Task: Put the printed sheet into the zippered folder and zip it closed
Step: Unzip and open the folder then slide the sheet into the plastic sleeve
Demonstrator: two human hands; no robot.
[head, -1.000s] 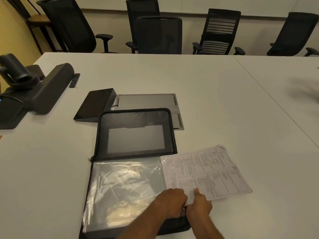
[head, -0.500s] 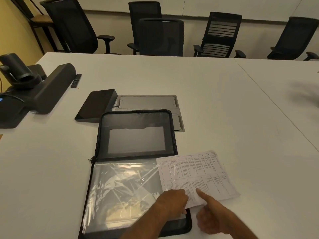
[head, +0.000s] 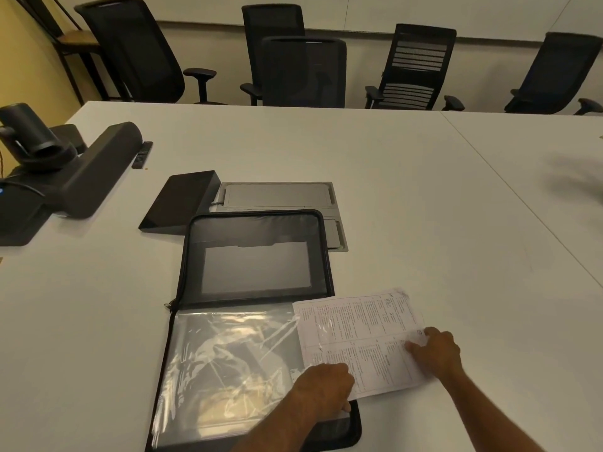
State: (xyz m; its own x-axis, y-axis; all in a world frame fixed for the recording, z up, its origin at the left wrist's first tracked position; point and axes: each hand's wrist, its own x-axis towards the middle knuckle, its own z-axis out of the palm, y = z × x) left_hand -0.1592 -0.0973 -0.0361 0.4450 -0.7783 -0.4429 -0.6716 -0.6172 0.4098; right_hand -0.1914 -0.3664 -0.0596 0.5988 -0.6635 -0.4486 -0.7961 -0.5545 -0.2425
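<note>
Both hands work the insertion step: the left hand (head: 321,384) pinches the sleeve (head: 228,357) mouth in the open folder (head: 257,230), while the right hand (head: 435,352), fingers flat, presses the sheet (head: 359,327) lying between them, which next needs sliding leftward.

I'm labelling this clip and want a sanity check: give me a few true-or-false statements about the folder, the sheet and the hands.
1. The black zippered folder lies open on the white table. True.
2. The white printed sheet is fully inside the folder. False: most of it sticks out to the right, over the table.
3. The right hand rests on the sheet's right part. True.
4. The left hand is lifted clear of the folder. False: it is down at the folder's near right corner, on the sheet's near edge.
5. A crinkled clear plastic sleeve covers the folder's near half. True.
</note>
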